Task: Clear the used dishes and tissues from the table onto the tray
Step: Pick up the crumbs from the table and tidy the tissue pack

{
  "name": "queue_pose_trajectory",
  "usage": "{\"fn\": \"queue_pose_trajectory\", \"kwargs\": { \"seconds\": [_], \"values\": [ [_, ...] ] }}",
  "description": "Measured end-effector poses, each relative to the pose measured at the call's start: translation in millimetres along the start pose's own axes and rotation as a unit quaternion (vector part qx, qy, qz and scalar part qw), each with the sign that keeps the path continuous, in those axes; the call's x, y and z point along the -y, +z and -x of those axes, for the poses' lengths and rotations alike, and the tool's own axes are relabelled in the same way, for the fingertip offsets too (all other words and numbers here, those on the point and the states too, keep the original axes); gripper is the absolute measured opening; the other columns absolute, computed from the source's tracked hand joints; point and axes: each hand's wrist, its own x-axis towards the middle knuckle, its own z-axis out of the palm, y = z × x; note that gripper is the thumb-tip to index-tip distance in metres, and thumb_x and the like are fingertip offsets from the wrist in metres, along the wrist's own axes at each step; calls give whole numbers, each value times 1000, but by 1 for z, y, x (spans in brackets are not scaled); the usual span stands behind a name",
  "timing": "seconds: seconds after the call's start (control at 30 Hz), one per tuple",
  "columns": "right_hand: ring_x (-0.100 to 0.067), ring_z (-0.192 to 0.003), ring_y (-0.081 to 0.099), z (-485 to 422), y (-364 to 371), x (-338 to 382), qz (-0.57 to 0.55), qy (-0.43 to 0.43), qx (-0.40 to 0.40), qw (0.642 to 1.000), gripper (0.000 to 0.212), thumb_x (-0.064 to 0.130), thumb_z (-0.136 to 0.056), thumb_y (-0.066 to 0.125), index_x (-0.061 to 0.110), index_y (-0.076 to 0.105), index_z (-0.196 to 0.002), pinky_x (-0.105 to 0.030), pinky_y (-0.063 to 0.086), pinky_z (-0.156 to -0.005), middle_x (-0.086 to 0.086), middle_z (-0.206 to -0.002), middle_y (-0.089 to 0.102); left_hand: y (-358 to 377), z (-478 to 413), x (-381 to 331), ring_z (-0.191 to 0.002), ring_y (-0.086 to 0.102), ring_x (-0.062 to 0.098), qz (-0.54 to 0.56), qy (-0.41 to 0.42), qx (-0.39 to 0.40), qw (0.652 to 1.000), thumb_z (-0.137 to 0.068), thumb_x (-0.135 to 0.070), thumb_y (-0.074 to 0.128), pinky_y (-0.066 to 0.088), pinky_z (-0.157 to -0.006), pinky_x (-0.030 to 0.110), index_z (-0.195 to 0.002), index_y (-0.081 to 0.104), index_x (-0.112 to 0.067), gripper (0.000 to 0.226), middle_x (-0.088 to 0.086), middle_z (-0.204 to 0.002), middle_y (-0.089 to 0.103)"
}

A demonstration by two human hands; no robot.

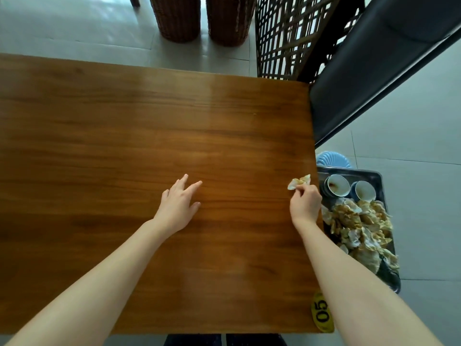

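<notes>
dark tray (383, 193): bowls (336, 186), crumpled tissues (359, 221)

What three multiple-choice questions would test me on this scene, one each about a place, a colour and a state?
1. Where is the tray relative to the table?
A. At its middle
B. Under it
C. Beside its right edge

2. What colour is the number tag?
A. Yellow
B. Red
C. Green

3. What is the right hand doing?
A. Lying flat and open
B. Pinching a crumpled tissue
C. Gripping a cup

Answers:
1 C: the tray sits just past the table's right edge.
2 A: the tag marked 05 is yellow.
3 B: its fingers pinch the tissue near the table's edge.
</notes>
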Motion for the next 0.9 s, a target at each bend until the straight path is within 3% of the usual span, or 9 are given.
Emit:
{"fn": "queue_pose_trajectory", "kwargs": {
  "seconds": [0.13, 0.3, 0.4, 0.47, 0.63, 0.7, 0.8, 0.9],
  "values": [
    [-16, -92, 55, 13, 10, 15, -24, -19, 21, 999, 24, -1, -95, 43, 2, 65, -104, -26, 48, -81, -10, -107, 60, 7, -4, -21, -146, 12, 28, -9, -3, 6, 1000, -96, -29, 53, 19, -115, 47, -149, 28, -31, 58, 9, -159, 13],
    [-22, -106, 57, 62, 45, 50, -31, -246, 178, 952, 32, -6, -92, 46, 5, 64, -116, -31, 49, -93, -10, -115, 61, 16, -11, -42, -146, 13, 28, -22, -7, 11, 1000, -96, -29, 53, 18, -115, 48, -149, 27, -31, 59, 9, -159, 12],
    [-20, -104, 57, 60, 46, 49, -27, -302, 210, 929, 30, -4, -92, 50, 4, 64, -116, -28, 50, -88, -8, -112, 62, 22, -15, -55, -146, 14, 28, -27, -15, 6, 999, -96, -29, 53, 20, -115, 48, -149, 28, -32, 59, 9, -159, 13],
    [-21, -101, 58, 38, 35, 38, -18, -298, 204, 932, 27, -3, -92, 49, 2, 66, -112, -29, 51, -86, -9, -109, 63, 26, -17, -61, -146, 13, 28, -28, -18, 9, 999, -96, -29, 53, 20, -115, 48, -149, 27, -32, 59, 9, -159, 13],
    [-20, -93, 58, -44, -9, -8, -19, -151, 110, 982, 23, -1, -94, 45, 0, 67, -102, -20, 43, -76, -10, -103, 61, 39, -17, -82, -146, 12, 28, -18, -28, 20, 999, -97, -30, 52, 18, -115, 48, -149, 26, -31, 59, 9, -159, 12],
    [-19, -93, 59, -61, -15, -18, -15, -129, 85, 988, 22, 0, -94, 47, 0, 67, -103, -19, 41, -75, -11, -104, 62, 44, -16, -90, -147, 12, 28, -15, -34, 16, 999, -97, -30, 51, 18, -116, 47, -149, 25, -31, 58, 9, -159, 12],
    [-21, -98, 59, -52, -6, -9, -17, -152, 82, 985, 25, 1, -95, 45, -1, 66, -107, -22, 47, -81, -11, -105, 61, 49, -15, -99, -146, 13, 28, -15, -45, 15, 999, -97, -30, 51, 18, -116, 47, -149, 25, -31, 58, 9, -159, 12],
    [-24, -100, 60, -17, 12, 7, -30, -274, 160, 948, 27, -2, -93, 47, -1, 64, -113, -32, 52, -86, -13, -109, 64, 52, -14, -106, -146, 14, 28, -18, -64, 6, 998, -97, -30, 51, 19, -116, 47, -149, 26, -31, 58, 9, -159, 14]
  ]
}}
